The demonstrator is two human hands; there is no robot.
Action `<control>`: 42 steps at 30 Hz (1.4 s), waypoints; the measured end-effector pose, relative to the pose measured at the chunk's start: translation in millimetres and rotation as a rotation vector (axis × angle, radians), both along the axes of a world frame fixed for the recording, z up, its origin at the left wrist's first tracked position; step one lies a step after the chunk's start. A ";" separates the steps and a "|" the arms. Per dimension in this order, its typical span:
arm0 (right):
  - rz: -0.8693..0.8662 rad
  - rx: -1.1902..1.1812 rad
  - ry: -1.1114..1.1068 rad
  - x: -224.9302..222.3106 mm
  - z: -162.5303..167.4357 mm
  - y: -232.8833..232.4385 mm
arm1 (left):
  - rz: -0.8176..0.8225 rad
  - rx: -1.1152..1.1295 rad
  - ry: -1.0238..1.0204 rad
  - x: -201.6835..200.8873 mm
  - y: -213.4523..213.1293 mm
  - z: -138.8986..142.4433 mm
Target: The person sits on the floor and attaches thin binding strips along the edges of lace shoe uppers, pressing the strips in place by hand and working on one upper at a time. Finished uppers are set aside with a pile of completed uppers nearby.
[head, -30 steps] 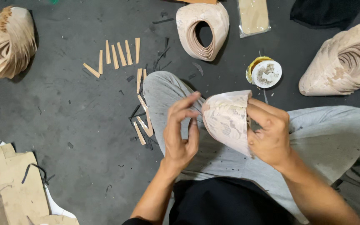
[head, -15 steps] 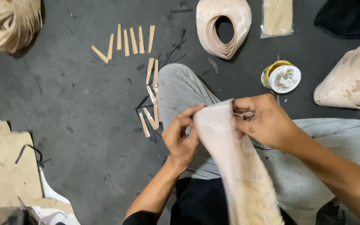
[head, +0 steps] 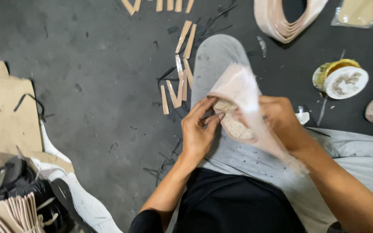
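I sit on a dark floor in grey trousers and hold a pale pink shoe upper (head: 242, 92) over my knee. My left hand (head: 200, 129) pinches its near edge, with the fingers pressed against a cream, rough patch on its inside. My right hand (head: 283, 123) grips the piece from behind and is partly covered by the blurred pink material. The upper is tilted, with its frayed end pointing away from me.
Several tan strips (head: 182, 64) lie on the floor beyond my knee. A stack of pink uppers (head: 281, 21) lies at the top. A yellow tin with a white lid (head: 341, 80) stands to the right. Cardboard (head: 5, 112) and stacked pieces (head: 14, 213) lie left.
The upper was turned over from a broad face to a long hanging strip, and is now drawn up short at my knee. My view has moved closer and to the right.
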State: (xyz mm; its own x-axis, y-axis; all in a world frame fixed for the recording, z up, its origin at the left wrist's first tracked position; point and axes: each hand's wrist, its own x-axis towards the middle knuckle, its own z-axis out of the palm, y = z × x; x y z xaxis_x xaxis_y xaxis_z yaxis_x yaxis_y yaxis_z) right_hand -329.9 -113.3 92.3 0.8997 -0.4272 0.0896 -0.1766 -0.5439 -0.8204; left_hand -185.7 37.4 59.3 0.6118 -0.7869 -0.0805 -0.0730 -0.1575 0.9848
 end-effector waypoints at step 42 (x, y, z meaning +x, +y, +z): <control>-0.088 0.101 0.140 -12.2 -33.0 14.7 | 0.141 0.072 -0.284 -12.9 11.6 1.3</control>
State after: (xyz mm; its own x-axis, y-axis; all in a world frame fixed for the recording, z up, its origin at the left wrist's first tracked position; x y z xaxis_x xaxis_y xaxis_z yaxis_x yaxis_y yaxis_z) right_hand -342.1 -98.6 59.3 0.8593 -0.5050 -0.0815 -0.3361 -0.4373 -0.8342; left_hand -198.5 49.0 60.6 0.7206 -0.6910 0.0568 -0.3158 -0.2542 0.9141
